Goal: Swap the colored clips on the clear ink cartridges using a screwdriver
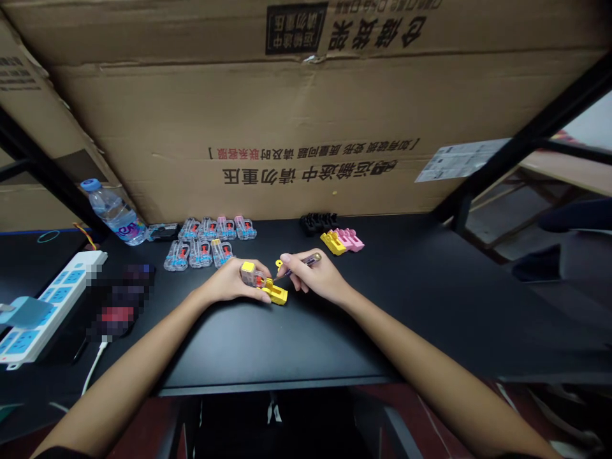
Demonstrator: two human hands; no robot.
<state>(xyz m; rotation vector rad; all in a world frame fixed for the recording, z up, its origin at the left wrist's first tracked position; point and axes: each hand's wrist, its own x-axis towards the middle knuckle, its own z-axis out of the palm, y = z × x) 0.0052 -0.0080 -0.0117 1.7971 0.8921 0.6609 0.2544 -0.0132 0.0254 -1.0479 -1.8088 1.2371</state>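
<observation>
We pinch a clear plug (250, 275) in our left hand (233, 284), just left of the yellow block (277, 294). Right of the block, our right hand (319, 280) pinches a pen (302, 262), its long axis slanting, tip pointing down-left at the block. More plugs (201, 253) lie beyond the block.

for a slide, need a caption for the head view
Left hand grips a clear yellow-capped block while the right hand aims a thin tool at it.
</observation>
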